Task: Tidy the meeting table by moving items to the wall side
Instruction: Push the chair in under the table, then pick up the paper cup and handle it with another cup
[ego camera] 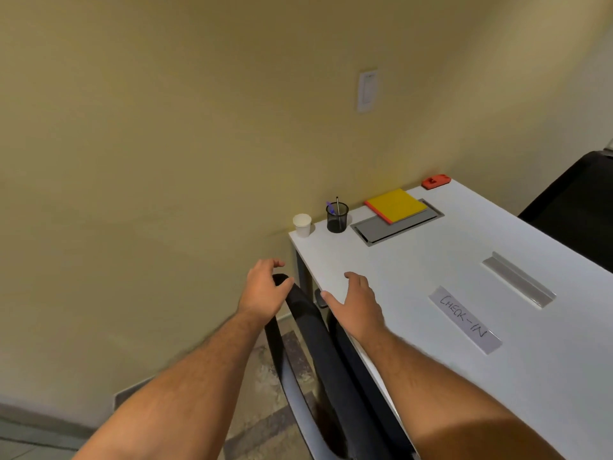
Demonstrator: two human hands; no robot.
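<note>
White rectangular meeting surface (431,277) runs from lower right up to a yellow-beige wall (166,127). Items grouped at the wall end: white paper cup (302,224) upright at the near-left corner; just beside it a black mesh pen holder (337,218), upright, pens leaning slightly left. Yellow notebook with orange spine (395,205) lies flat, long axis angled toward the wall and right, partly overlapping a grey recessed cable hatch (391,225). Small red-orange plastic object (436,181) sits at the far corner against the wall; kind unclear.

Mid-surface: grey tape strip lettered "CHECK-IN" (464,319), long axis diagonal, and a second grey recessed slot (519,279), parallel to it.

Left hand (263,288) loosely curled over the top of a black chair back (308,333), fingers apart, gripping nothing firmly. Right hand (356,302) open, empty, at the surface's left edge. White wall switch plate (367,91) above. Dark chair (577,207) at right.
</note>
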